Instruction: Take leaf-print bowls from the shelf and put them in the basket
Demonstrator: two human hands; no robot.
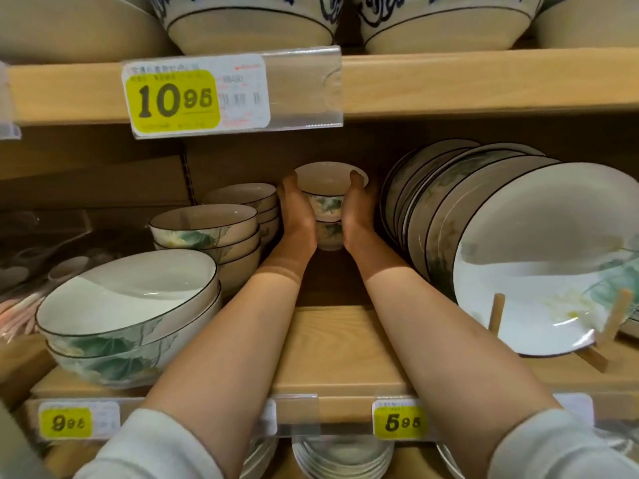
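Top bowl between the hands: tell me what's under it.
At least one more leaf-print bowl is stacked under the top bowl. The left hand and right hand cover the sides, so the exact count is hidden.

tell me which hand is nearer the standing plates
Right. The right hand grips the small bowls on the side facing the standing plates; the left hand grips their opposite side, farther away.

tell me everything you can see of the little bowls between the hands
The small bowls are a nested upright stack of at least two, apparently glazed ceramic, pale inside with a thin dark rim and green leaf print outside. They are deep on the middle shelf, in shadow. The left hand and right hand grip the stack from either side, thumbs at the top rim. Whether it is lifted cannot be told.
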